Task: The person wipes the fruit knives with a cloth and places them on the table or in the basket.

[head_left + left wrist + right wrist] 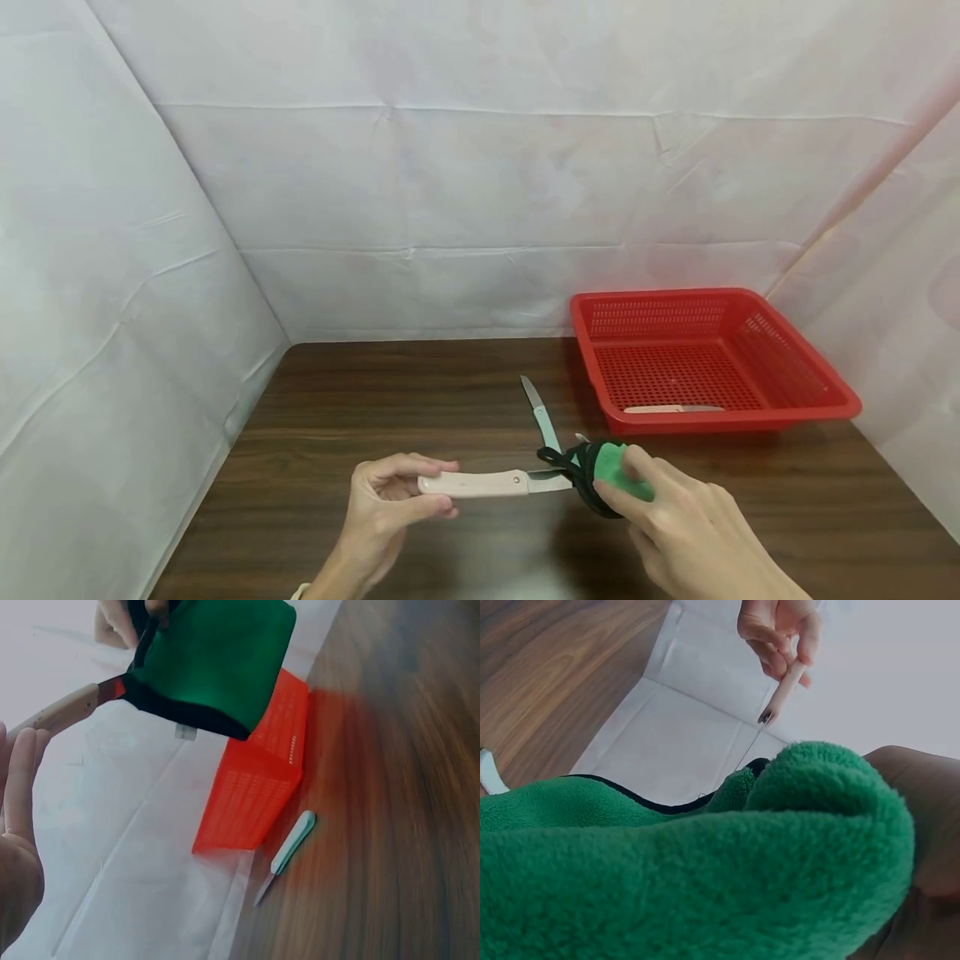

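Note:
In the head view my left hand (386,508) pinches the cream handle of a knife (480,484) between thumb and fingers. Its blade points right, and the far part is hidden behind a green cloth (618,471) with black edging. My right hand (686,517) grips that cloth at the blade. Fluffy folds of the cloth (705,877) fill much of the right wrist view. From the left wrist, the cloth (217,660) hangs down with a small white tag at its lower edge. Behind the cloth, a mint-green knife (543,421) lies on the table, blade pointing away.
A red plastic basket (810,412) with perforated walls stands at the back right of the brown wooden table (360,392). Inside it, near the front wall, lies another cream-handled knife (660,409). White sheeting (450,183) hangs behind and at both sides.

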Available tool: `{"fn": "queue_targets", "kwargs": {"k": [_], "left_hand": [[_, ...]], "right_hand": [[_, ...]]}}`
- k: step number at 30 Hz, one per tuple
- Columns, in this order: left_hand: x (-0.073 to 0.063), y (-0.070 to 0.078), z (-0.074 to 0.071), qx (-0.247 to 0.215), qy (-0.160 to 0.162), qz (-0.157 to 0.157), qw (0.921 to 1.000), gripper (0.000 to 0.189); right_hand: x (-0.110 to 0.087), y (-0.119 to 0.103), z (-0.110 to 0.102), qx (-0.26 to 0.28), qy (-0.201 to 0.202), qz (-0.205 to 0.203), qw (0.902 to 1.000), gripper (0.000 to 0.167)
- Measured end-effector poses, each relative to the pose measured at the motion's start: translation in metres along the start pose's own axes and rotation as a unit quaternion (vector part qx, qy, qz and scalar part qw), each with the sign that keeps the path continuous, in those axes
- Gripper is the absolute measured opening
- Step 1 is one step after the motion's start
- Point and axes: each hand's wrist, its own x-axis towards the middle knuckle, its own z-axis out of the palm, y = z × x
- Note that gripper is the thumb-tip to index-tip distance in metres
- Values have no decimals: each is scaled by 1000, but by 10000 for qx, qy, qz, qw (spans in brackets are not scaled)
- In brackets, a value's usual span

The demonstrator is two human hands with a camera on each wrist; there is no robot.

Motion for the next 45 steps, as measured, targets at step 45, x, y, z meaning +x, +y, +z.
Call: {"fn": "queue_targets", "kwargs": {"k": [45], "left_hand": [[0,-5,9,401,-5,63,9992,36]], "right_hand": [[14,-13,-1,105,-28,-247,9996,50]]}}
